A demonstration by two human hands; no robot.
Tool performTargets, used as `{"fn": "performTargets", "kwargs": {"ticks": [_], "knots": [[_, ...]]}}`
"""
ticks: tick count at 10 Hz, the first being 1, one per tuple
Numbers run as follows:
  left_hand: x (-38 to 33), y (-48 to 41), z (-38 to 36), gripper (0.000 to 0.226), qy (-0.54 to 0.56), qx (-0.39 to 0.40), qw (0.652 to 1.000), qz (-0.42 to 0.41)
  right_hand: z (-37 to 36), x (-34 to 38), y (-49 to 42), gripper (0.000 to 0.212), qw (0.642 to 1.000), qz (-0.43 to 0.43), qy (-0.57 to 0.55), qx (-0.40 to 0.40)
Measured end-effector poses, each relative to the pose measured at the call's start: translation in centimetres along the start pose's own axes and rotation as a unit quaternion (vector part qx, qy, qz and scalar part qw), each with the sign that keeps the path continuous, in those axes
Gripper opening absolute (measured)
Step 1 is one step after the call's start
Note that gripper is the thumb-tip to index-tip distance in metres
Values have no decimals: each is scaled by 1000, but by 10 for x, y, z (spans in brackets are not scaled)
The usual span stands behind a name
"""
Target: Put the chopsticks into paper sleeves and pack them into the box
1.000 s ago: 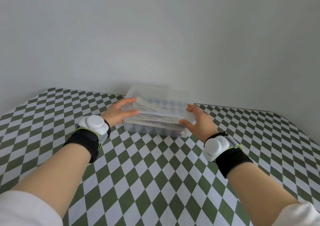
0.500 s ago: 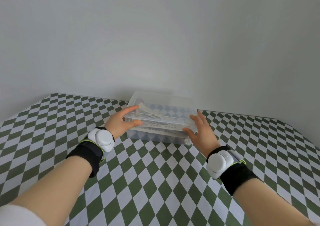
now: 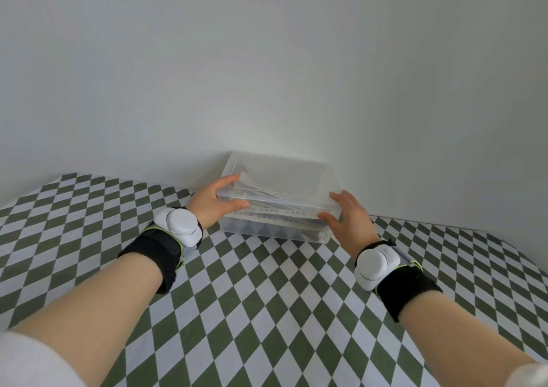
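A tablecloth (image 3: 267, 297) of green and white diamonds runs back to where two plain grey walls (image 3: 178, 75) meet. A white tracker (image 3: 181, 223) sits on a black wristband (image 3: 154, 256) at left, with a like pair at right.

A clear plastic box (image 3: 275, 208) with its translucent lid (image 3: 281, 179) on sits at the far side of the checkered bench (image 3: 267, 297), white sleeved chopsticks (image 3: 278, 213) lying lengthwise inside.
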State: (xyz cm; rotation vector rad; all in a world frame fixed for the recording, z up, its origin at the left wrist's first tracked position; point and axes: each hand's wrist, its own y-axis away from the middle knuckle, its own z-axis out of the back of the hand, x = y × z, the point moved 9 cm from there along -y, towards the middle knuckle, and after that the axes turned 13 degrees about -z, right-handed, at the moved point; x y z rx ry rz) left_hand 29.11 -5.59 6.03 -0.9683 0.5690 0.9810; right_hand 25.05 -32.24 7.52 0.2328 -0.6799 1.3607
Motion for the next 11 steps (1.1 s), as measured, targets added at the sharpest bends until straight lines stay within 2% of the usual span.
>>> {"fn": "performTargets", "kwargs": {"ticks": [5, 7, 8, 9, 10, 11], "knots": [[15, -14, -5, 63, -77, 69, 995, 5, -17, -15, -8, 50, 1000, 16, -5, 26], [16, -13, -8, 65, -93, 94, 991, 18, -15, -6, 1, 51, 997, 6, 71, 32], [16, -10, -12, 67, -207, 119, 970, 48, -11, 0, 7, 52, 987, -10, 153, 41], [-1, -3, -15, 65, -335, 157, 926, 69, -3, 9, 14, 51, 972, -15, 226, 60], [-44, 0, -12, 63, -364, 141, 921, 1, 20, 23, 27, 57, 977, -2, 209, 46], [-76, 5, -12, 53, -296, 144, 943, -49, 34, 36, 45, 53, 977, 21, 206, 55]]}}
